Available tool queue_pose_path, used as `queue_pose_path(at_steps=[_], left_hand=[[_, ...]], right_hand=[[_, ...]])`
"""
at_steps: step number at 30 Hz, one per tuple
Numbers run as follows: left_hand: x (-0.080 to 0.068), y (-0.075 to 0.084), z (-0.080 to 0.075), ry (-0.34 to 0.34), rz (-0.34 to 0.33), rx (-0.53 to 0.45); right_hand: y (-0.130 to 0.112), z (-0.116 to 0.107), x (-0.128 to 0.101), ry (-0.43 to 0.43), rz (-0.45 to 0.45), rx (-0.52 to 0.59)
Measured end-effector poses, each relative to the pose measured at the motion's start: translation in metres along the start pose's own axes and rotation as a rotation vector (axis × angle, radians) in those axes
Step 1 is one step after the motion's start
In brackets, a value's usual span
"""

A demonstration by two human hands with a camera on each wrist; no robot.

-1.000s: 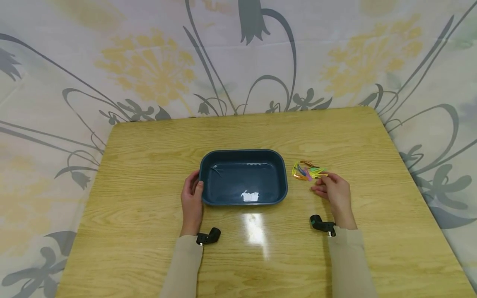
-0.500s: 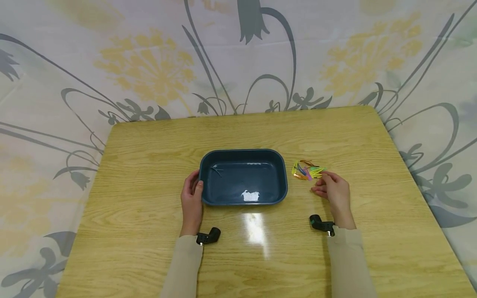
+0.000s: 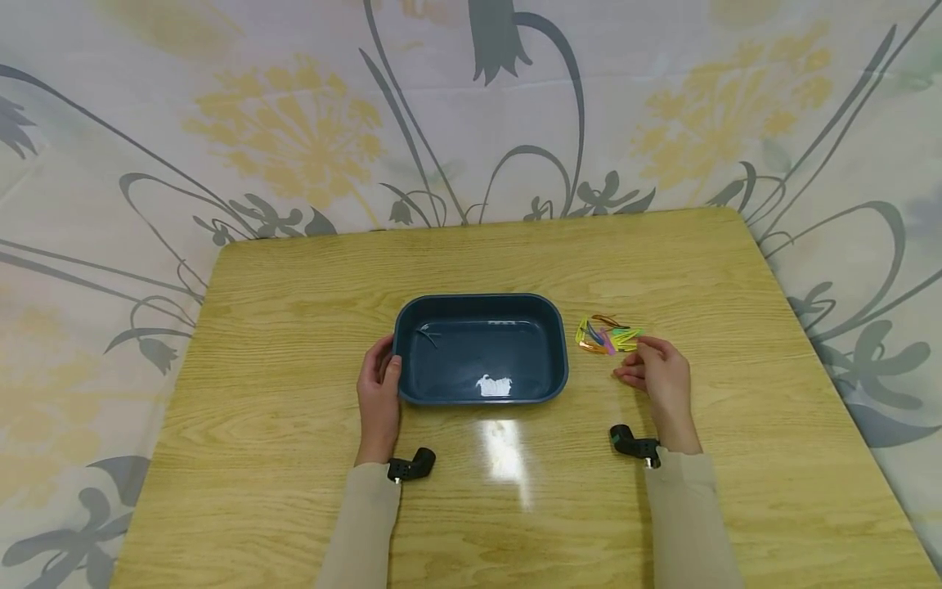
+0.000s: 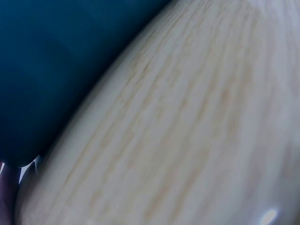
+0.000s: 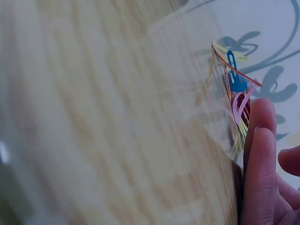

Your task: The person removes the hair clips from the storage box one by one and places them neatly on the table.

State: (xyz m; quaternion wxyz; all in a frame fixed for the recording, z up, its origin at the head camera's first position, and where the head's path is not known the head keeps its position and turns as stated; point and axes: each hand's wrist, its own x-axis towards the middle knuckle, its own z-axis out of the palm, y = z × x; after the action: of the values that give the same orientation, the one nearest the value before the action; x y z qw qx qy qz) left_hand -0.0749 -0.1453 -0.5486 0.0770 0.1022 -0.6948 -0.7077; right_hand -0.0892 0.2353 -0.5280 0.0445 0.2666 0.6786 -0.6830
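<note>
A dark blue rectangular basin [image 3: 482, 401] stands on the table in the head view. My left hand [image 3: 379, 401] grips its left wall, thumb at the rim and the other fingers outside. Inside the basin's left part lies a thin dark clip-like piece [image 3: 427, 338], too small to tell closely. Right of the basin is a loose pile of colourful snap hair clips [image 3: 607, 337]. My right hand [image 3: 666, 388] is at the pile's right edge, fingers extended towards it. In the right wrist view a blue hair clip [image 5: 237, 79] shows beyond two straight fingers [image 5: 262, 164], with another fingertip apart from them.
The wood-grain table [image 3: 294, 352] extends around the basin. A flower-patterned cloth [image 3: 441, 106] hangs behind and at both sides. Each wrist carries a small black camera, on the left [image 3: 414, 465] and right [image 3: 633, 443]. Light glares on the front tabletop.
Both hands and the basin stay almost still. At the pile's right edge, the yellow and green clips near my right fingertips have shifted very slightly.
</note>
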Motion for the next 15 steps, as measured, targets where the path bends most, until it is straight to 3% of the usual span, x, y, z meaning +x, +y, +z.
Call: queue_pose_path(at_steps=[8, 12, 15], left_hand=[[0.001, 0.000, -0.001, 0.000, 0.007, 0.007], [0.001, 0.000, -0.001, -0.002, 0.003, 0.008], [0.001, 0.001, 0.000, -0.008, -0.009, -0.003]], right_hand=[[-0.003, 0.000, -0.008, 0.082, 0.030, 0.196], [-0.003, 0.001, -0.011, 0.130, 0.007, 0.299], [-0.002, 0.004, -0.013, 0.152, -0.024, 0.315]])
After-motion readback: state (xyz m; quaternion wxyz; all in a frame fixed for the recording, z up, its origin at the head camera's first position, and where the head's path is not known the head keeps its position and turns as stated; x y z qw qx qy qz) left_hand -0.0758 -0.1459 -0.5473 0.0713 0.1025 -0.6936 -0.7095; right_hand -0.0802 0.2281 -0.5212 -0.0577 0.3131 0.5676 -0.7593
